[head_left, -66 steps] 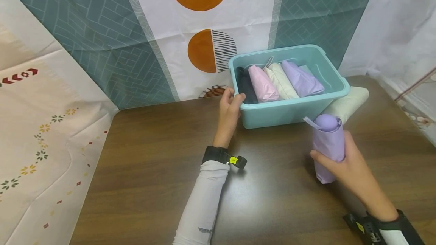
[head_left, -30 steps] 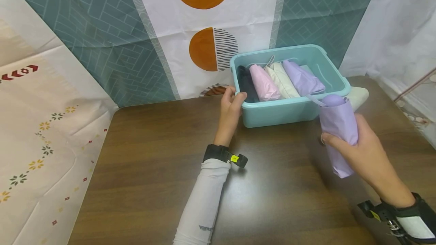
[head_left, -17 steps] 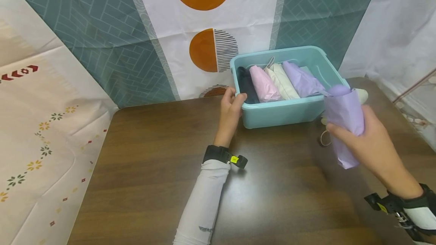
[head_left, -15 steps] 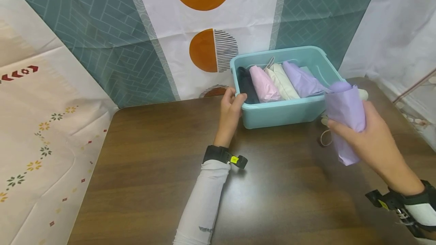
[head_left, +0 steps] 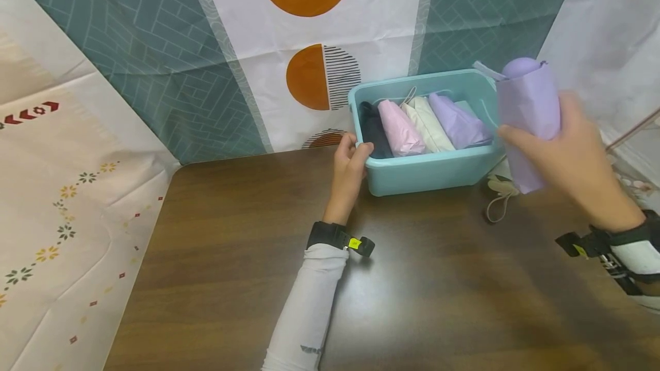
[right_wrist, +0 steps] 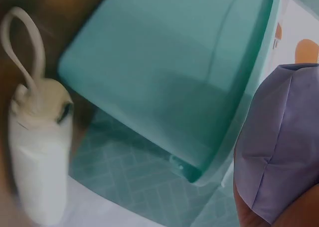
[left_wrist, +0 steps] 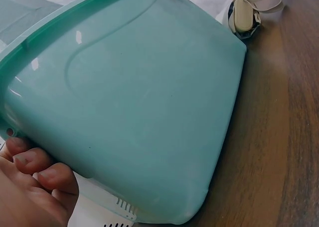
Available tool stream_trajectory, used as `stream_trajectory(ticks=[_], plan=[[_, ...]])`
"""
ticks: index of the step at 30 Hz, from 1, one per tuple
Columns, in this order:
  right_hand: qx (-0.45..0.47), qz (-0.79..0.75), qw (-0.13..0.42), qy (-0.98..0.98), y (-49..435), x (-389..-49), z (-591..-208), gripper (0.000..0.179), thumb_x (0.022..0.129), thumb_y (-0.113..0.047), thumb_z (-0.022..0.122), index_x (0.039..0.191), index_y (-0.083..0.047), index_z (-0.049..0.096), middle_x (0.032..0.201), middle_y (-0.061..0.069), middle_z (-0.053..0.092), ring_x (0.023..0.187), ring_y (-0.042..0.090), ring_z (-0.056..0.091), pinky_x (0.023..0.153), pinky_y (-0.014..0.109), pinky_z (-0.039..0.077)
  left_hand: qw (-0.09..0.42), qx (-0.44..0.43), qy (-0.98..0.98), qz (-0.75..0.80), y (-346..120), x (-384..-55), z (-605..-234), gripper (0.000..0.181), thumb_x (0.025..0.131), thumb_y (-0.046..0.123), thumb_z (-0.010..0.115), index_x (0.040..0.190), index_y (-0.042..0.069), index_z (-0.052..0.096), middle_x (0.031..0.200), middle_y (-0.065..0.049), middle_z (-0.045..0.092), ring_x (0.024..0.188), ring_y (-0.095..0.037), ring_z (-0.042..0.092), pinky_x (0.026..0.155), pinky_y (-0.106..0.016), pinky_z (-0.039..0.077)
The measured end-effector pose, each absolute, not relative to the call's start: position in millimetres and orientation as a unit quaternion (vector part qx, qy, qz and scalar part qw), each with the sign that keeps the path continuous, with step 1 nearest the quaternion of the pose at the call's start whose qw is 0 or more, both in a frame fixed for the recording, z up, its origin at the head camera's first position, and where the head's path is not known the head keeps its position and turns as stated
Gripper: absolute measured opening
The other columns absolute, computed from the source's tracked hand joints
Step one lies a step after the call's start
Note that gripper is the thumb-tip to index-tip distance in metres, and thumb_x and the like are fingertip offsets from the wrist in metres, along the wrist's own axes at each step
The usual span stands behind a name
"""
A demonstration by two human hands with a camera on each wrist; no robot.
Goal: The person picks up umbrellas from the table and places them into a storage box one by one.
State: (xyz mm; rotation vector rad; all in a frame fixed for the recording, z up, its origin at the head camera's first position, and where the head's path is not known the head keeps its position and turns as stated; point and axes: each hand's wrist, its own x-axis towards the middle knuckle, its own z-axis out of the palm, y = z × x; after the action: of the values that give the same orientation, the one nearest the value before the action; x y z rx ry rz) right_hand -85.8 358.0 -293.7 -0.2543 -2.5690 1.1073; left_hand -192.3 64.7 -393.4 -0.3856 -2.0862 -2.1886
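My left hand (head_left: 346, 175) grips the front left corner of a light teal plastic bin (head_left: 433, 176). My right hand (head_left: 574, 156) is wrapped around a folded lilac umbrella (head_left: 528, 105), lifted at the bin's right end with its rounded handle up. Inside the bin lie a black item (head_left: 375, 130), a pink folded umbrella (head_left: 401, 127), a cream one (head_left: 428, 125) and another lilac one (head_left: 458, 122), side by side. A cream umbrella (right_wrist: 42, 162) with a wrist loop lies on the table right of the bin, mostly hidden behind the right hand's umbrella in the head view.
The bin stands at the back of the brown wooden table (head_left: 232, 256), near a patterned cloth (head_left: 330, 76) hung behind it. White cloth (head_left: 608, 27) hangs at the right, and an embroidered cream cloth (head_left: 62, 188) at the left. The bin's right end holds no umbrella.
The right hand has carried the lilac umbrella up and away from me, from in front of the bin to its right end. More of the cream umbrella's loop shows. The left hand stays put.
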Motion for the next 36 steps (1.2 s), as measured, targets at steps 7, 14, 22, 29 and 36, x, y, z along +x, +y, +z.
stream_trajectory(ticks=[7,14,22,29,36], plan=[[-0.090,0.413,0.178,-0.888,354,-117,-279,0.058,0.085,-0.036,0.071,0.129,-0.017,0.038,0.121,0.008,0.046,0.094,0.024,0.051,0.062,0.031,0.047,0.050,-0.125,-0.683,-0.718,64,-193,-394,0.022,0.087,0.032,0.053,0.096,0.013,0.046,0.072,-0.009,0.041,0.060,-0.022,0.041,0.051,-0.027,0.035],[-0.100,0.427,0.184,-0.880,352,-140,-276,0.059,0.084,-0.039,0.071,0.127,-0.018,0.036,0.120,0.008,0.045,0.095,0.022,0.052,0.063,0.031,0.049,0.051,-0.125,-0.685,-0.716,63,-194,-396,0.022,0.087,0.033,0.053,0.095,0.014,0.046,0.072,-0.008,0.040,0.059,-0.022,0.041,0.051,-0.027,0.034],[-0.141,0.405,0.160,-0.889,361,-155,-285,0.064,0.084,-0.049,0.067,0.129,-0.016,0.035,0.124,0.009,0.045,0.100,0.026,0.050,0.072,0.035,0.043,0.044,-0.124,-0.685,-0.717,65,-193,-397,0.023,0.088,0.033,0.053,0.098,0.013,0.047,0.073,-0.009,0.042,0.062,-0.023,0.043,0.052,-0.028,0.036],[-0.141,0.400,0.151,-0.893,359,-159,-285,0.074,0.086,-0.051,0.064,0.141,-0.016,0.029,0.130,0.012,0.043,0.106,0.030,0.050,0.078,0.039,0.043,0.052,-0.124,-0.685,-0.716,65,-194,-394,0.024,0.087,0.034,0.053,0.097,0.013,0.048,0.074,-0.009,0.043,0.063,-0.022,0.044,0.053,-0.028,0.037],[-0.138,0.393,0.138,-0.898,351,-160,-286,0.090,0.084,-0.056,0.064,0.150,-0.018,0.016,0.135,0.016,0.041,0.113,0.033,0.047,0.087,0.048,0.038,0.049,-0.121,-0.689,-0.712,66,-193,-394,0.024,0.086,0.034,0.053,0.098,0.013,0.047,0.075,-0.009,0.043,0.064,-0.021,0.044,0.054,-0.027,0.038]])
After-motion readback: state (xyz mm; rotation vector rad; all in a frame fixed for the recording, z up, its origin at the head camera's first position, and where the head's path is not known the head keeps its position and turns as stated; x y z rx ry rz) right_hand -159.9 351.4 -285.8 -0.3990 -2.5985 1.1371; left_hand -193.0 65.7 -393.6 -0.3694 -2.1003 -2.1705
